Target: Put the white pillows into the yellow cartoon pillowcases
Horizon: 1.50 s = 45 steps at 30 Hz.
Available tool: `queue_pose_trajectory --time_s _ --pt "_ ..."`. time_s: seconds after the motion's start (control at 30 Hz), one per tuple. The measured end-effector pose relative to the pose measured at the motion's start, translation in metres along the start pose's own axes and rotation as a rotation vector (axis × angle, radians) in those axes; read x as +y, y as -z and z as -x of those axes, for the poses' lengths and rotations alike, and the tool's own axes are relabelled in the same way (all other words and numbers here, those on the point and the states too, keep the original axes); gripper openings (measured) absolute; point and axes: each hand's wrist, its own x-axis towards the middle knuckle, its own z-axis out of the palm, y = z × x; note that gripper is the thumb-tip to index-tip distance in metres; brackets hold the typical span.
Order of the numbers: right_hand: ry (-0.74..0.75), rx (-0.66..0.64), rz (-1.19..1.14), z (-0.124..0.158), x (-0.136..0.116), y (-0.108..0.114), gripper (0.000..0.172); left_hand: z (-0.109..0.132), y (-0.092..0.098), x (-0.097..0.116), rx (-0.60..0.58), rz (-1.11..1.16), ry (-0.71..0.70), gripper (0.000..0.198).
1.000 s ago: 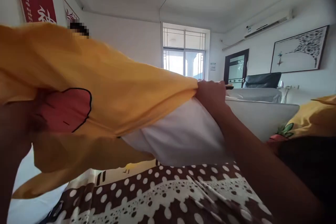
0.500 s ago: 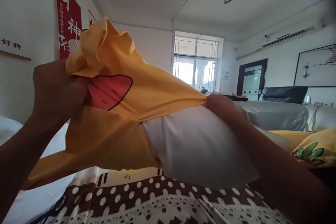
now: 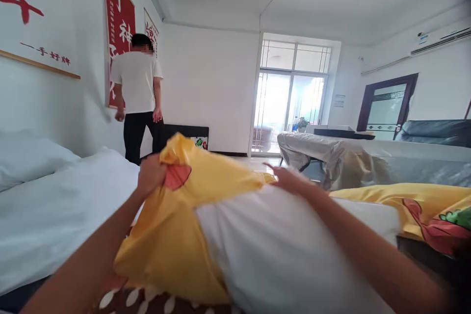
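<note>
A yellow pillowcase [image 3: 213, 167] with a red patch is partly over a white pillow [image 3: 272, 235], which sticks out of its opening toward me. My left hand [image 3: 152, 174] is closed on the case beside the red patch, at its far left part. At the right edge of the opening, my right hand [image 3: 290, 180] is at the cloth with one finger stretched out past it. Its other fingers appear to hold the edge, though motion blurs them. Below lies a brown cloth with white dots [image 3: 154, 301].
White bedding [image 3: 73, 196] lies to the left. On the right is another yellow printed pillow [image 3: 415, 196]. A plastic-covered table [image 3: 368, 157] stands behind it. A person [image 3: 138, 78] in a white top stands near the left wall, turned away.
The pillowcase and both hands have gone lower in view, and the raised cloth has dropped. One right finger now sticks out. The view has shifted, and a person now shows at the left.
</note>
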Motion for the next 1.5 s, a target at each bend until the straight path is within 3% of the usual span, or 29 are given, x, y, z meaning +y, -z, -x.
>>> queue_pose_trajectory --time_s 0.1,0.2,0.3,0.4,0.47,0.5,0.53,0.6,0.67,0.73,0.83,0.9,1.0,1.07,1.13,1.23,1.37,1.5 --pt "0.246 0.118 0.021 0.023 -0.052 -0.015 0.063 -0.01 -0.038 -0.049 0.008 0.034 0.121 0.031" --pt "0.484 0.166 -0.05 0.044 -0.092 -0.028 0.063 -0.031 -0.056 -0.078 0.059 0.067 0.177 0.031" --pt "0.5 0.003 -0.105 0.044 -0.107 -0.058 0.075 -0.034 -0.074 -0.077 0.191 0.055 0.133 0.039" --pt "0.444 -0.093 -0.139 0.017 -0.103 -0.11 0.075 -0.005 -0.105 -0.053 0.239 0.065 -0.091 0.04" --pt "0.415 -0.072 -0.16 -0.012 -0.1 -0.144 0.068 0.027 -0.131 -0.032 0.046 0.096 -0.433 0.028" --pt "0.397 -0.055 -0.164 -0.026 -0.099 -0.156 0.063 0.043 -0.145 -0.023 -0.158 0.1 -0.738 0.027" --pt "0.378 -0.039 -0.164 -0.04 -0.099 -0.163 0.058 0.058 -0.158 -0.016 -0.319 0.087 -0.948 0.026" --pt "0.35 -0.011 -0.162 -0.057 -0.098 -0.164 0.05 0.078 -0.182 -0.008 -0.452 0.08 -1.075 0.023" --pt "0.353 0.017 -0.177 -0.054 -0.095 -0.154 0.045 0.086 -0.197 -0.01 -0.505 0.079 -1.025 0.021" --pt "0.396 0.031 -0.221 -0.029 -0.086 -0.145 0.047 0.085 -0.206 -0.018 -0.557 0.096 -0.956 0.023" --pt "0.508 0.071 -0.166 0.026 -0.072 -0.151 0.063 0.079 -0.212 -0.029 -0.615 0.155 -0.904 0.025" --pt "0.502 0.19 0.028 0.056 -0.066 -0.168 0.068 0.078 -0.216 -0.032 -0.631 0.184 -0.903 0.024" --pt "0.407 0.394 0.298 0.067 -0.068 -0.197 0.062 0.079 -0.219 -0.025 -0.585 0.091 -0.954 0.02" --pt "0.422 0.449 0.325 0.051 -0.071 -0.203 0.05 0.078 -0.215 -0.014 -0.527 -0.049 -1.008 0.023" --pt "0.456 0.415 0.271 0.025 -0.073 -0.192 0.036 0.074 -0.202 -0.002 -0.516 -0.137 -1.017 0.027" --pt "0.426 0.282 0.174 -0.017 -0.074 -0.152 0.022 0.058 -0.17 0.015 -0.586 -0.154 -0.905 0.034" --pt "0.395 0.183 0.062 -0.059 -0.079 -0.101 0.022 0.045 -0.135 0.038 -0.615 -0.16 -0.792 0.046" --pt "0.41 0.1 -0.131 -0.091 -0.091 -0.078 0.03 0.071 -0.146 0.069 -0.79 0.056 -0.716 0.03"
